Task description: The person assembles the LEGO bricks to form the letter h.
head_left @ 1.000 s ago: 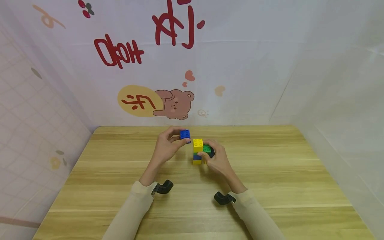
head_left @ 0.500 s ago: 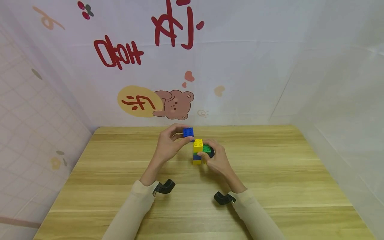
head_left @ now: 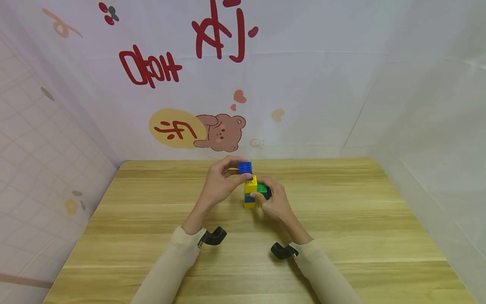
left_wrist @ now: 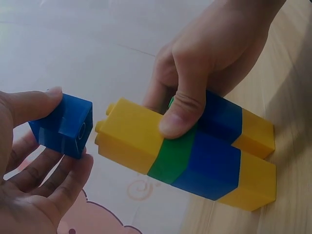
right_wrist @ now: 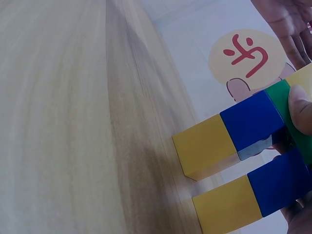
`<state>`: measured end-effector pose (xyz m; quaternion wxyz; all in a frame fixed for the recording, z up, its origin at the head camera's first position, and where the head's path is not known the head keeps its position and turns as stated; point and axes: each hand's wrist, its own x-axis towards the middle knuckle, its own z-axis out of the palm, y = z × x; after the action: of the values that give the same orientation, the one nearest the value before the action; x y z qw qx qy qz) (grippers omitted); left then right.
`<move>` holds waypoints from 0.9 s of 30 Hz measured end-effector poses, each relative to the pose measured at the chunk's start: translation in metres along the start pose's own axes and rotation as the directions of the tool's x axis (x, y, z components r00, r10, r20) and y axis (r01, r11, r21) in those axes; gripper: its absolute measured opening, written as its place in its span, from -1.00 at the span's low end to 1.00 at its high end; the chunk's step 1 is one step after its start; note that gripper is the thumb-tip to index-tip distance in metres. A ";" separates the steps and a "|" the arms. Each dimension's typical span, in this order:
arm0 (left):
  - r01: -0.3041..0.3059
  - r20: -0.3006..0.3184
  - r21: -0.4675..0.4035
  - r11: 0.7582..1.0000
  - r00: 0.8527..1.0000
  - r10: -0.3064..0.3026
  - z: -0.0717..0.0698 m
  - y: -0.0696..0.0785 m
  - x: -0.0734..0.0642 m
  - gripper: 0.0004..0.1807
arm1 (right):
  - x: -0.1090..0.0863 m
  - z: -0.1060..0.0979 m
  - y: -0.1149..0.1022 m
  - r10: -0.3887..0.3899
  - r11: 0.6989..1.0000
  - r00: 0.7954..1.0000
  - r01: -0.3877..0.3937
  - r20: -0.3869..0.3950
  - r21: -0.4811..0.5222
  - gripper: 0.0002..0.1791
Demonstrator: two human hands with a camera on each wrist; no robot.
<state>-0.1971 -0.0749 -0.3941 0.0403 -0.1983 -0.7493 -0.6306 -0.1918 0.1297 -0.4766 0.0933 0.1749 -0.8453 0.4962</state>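
Observation:
In the head view my left hand [head_left: 219, 182] pinches a blue toy brick [head_left: 245, 167] between thumb and fingers. The left wrist view shows a small gap between that brick and the studs of a yellow brick [left_wrist: 129, 134]. This yellow brick tops a stacked structure on two legs. Each leg has a yellow brick at the foot and a blue brick [right_wrist: 251, 119] above it, and a green brick [left_wrist: 170, 158] bridges them. My right hand [head_left: 276, 202] grips the structure around the green level, its thumb pressed on the near side. Fingers behind the bricks are partly hidden.
The structure stands upright on a wood-grain table [head_left: 341, 219]. Behind the table hangs a white printed cloth [head_left: 315, 105] with a bear and red characters. A black wrist mount [head_left: 213, 236] sits at the left cuff, another at the right.
My left hand has moved to the right with the blue brick, from beside the structure to above its yellow top brick. My right hand and the structure have stayed put.

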 end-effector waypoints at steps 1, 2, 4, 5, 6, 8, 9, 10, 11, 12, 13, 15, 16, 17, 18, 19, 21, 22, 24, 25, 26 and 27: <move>-0.002 0.003 0.000 1.000 1.000 0.002 0.001 0.000 0.000 -0.57 | 0.000 0.000 0.000 0.002 1.000 1.000 -0.002 0.001 0.003 -0.63; -0.002 0.006 -0.002 1.000 1.000 0.002 0.001 0.000 0.000 -0.58 | 0.000 0.000 0.000 0.001 1.000 1.000 -0.001 0.003 0.006 -0.63; -0.005 0.012 -0.006 1.000 1.000 0.005 0.003 0.000 0.000 -0.58 | 0.000 0.000 0.000 0.003 1.000 1.000 -0.003 0.006 0.013 -0.64; -0.006 0.016 -0.009 1.000 1.000 0.007 0.003 0.000 0.000 -0.59 | -0.001 0.000 0.000 0.003 1.000 1.000 -0.003 0.007 0.015 -0.64; -0.009 0.020 -0.011 1.000 1.000 0.010 0.004 0.000 0.000 -0.58 | -0.001 0.000 0.000 0.002 1.000 1.000 -0.002 0.009 0.017 -0.64; -0.014 0.026 -0.014 1.000 1.000 0.015 0.005 0.000 0.000 -0.57 | -0.001 0.000 0.000 0.004 1.000 1.000 -0.004 0.011 0.019 -0.64; -0.017 0.029 -0.013 1.000 0.999 0.017 0.006 0.000 0.000 -0.57 | -0.001 0.000 -0.001 0.003 1.000 1.000 -0.004 0.011 0.019 -0.64; -0.018 0.031 -0.013 1.000 0.999 0.019 0.006 0.000 0.000 -0.57 | -0.001 0.000 0.000 0.004 1.000 1.000 -0.005 0.011 0.018 -0.64; -0.018 0.032 -0.014 1.000 0.999 0.019 0.007 -0.001 0.000 -0.57 | -0.001 0.000 0.000 0.003 1.000 1.000 -0.003 0.011 0.018 -0.64; -0.020 0.033 -0.011 1.000 0.999 0.020 0.007 -0.001 0.000 -0.56 | -0.001 0.000 0.000 0.004 1.000 1.000 -0.005 0.010 0.018 -0.64; -0.023 0.034 -0.010 1.000 0.999 0.023 0.008 -0.002 0.000 -0.56 | -0.001 0.000 0.000 0.006 1.000 1.000 -0.006 0.009 0.019 -0.64; -0.029 0.034 -0.009 1.000 0.999 0.029 0.009 -0.003 0.000 -0.55 | 0.000 0.000 0.000 0.007 1.000 1.000 -0.007 0.008 0.022 -0.64; -0.032 0.034 -0.010 0.999 0.999 0.032 0.010 -0.003 -0.001 -0.55 | 0.000 0.000 0.001 0.008 1.000 1.000 -0.008 0.007 0.023 -0.64; -0.033 0.032 -0.007 0.999 0.999 0.033 0.010 -0.004 -0.001 -0.55 | 0.000 0.000 0.001 0.008 1.000 1.000 -0.008 0.006 0.023 -0.65; -0.035 0.032 -0.007 0.999 0.999 0.035 0.011 -0.004 -0.001 -0.55 | 0.000 0.000 0.001 0.009 1.000 1.000 -0.009 0.005 0.023 -0.65; -0.039 0.031 -0.008 0.999 0.999 0.039 0.011 -0.005 -0.001 -0.55 | 0.000 0.000 0.001 0.005 1.000 1.000 -0.005 0.005 0.021 -0.65; -0.041 0.028 -0.005 0.999 0.999 0.042 0.012 -0.006 -0.001 -0.57 | 0.000 0.000 0.001 0.003 1.000 1.000 -0.003 0.004 0.020 -0.66; -0.043 0.027 -0.004 0.999 0.999 0.043 0.012 -0.006 -0.001 -0.58 | 0.000 0.000 0.001 0.002 1.000 1.000 -0.002 0.003 0.018 -0.66; -0.051 0.021 -0.002 0.999 0.998 0.051 0.012 -0.007 -0.002 -0.59 | 0.000 0.000 0.001 -0.001 1.000 1.000 0.001 0.001 0.016 -0.67; -0.055 0.018 -0.002 0.998 0.998 0.055 0.013 -0.007 -0.002 -0.60 | 0.000 0.000 0.001 -0.003 1.000 1.000 0.003 0.001 0.015 -0.66; -0.057 0.014 0.000 0.998 0.998 0.057 0.013 -0.007 -0.003 -0.60 | 0.000 0.000 0.001 -0.002 1.000 1.000 0.002 0.000 0.018 -0.67; -0.060 0.011 0.003 0.998 0.998 0.060 0.013 -0.008 -0.003 -0.61 | 0.000 0.000 0.001 -0.004 1.000 1.000 0.004 -0.001 0.019 -0.67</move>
<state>-0.1944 -0.0639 -0.4051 0.0557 -0.2242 -0.7441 -0.6268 -0.1924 0.1301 -0.4776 0.0929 0.1775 -0.8401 0.5042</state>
